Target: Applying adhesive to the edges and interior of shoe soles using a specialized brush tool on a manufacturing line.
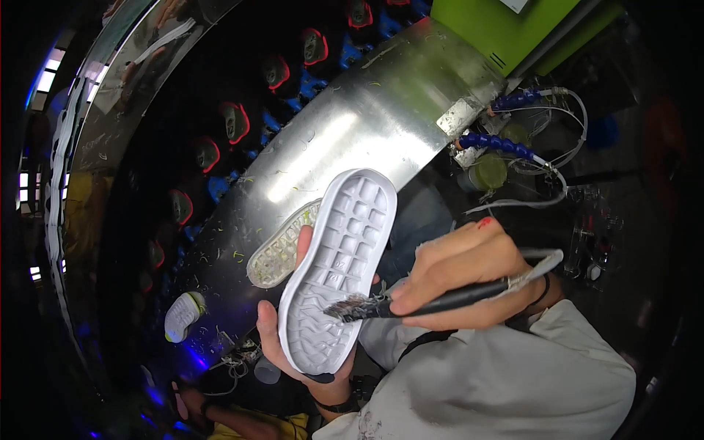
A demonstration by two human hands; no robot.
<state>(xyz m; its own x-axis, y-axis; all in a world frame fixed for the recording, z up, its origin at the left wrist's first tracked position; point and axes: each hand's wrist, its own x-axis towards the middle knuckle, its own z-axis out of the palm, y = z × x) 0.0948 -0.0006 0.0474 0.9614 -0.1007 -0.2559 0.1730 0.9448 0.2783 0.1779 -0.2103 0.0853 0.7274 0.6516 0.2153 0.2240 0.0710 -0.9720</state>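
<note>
In the middle lies a white shoe sole [339, 271], its inner side with square hollows and wavy ridges turned up. My left hand [277, 350] supports it from below and along its left edge, the thumb beside the heel end. Closed fingers of my right hand [469, 275] grip a black-handled brush [447, 301], along which a pale tube runs. The dark bristles touch the inside of the sole in its lower half. A second, dirtier sole [271, 257] is on the metal surface, partly hidden behind the held one.
A shiny metal surface [315, 158] slopes across the middle. Red-rimmed dark pieces [237, 122] line its far side, with blue parts between them. Blue jointed hoses [499, 145] stand right, below a green panel [499, 29]. A smaller white sole [183, 317] and another person's arm [235, 419] are lower left.
</note>
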